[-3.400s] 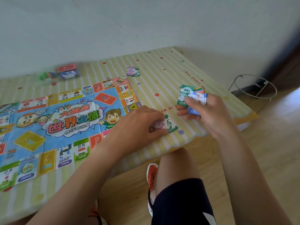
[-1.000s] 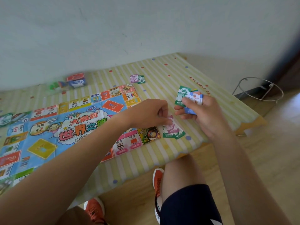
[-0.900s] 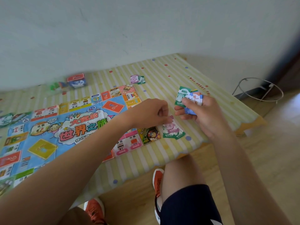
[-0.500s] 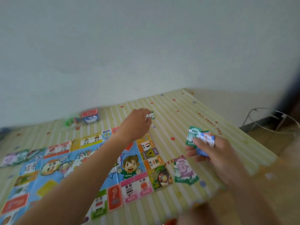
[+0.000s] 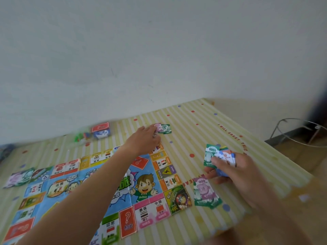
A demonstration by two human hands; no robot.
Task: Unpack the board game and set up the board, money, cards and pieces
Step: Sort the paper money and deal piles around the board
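Head view, left hand [image 5: 143, 139] hiding far notes [image 5: 163, 129]

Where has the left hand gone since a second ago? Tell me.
Yes, it moved: the left hand went from the near money pile beside the board to the far pile.

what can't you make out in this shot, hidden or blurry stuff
- Head view: left hand covers part of the far money pile; whether it grips a note is unclear.
- Right hand hides most of its fanned notes.
- Card box and pieces beside it: blurred.
- Board: left arm covers its middle.
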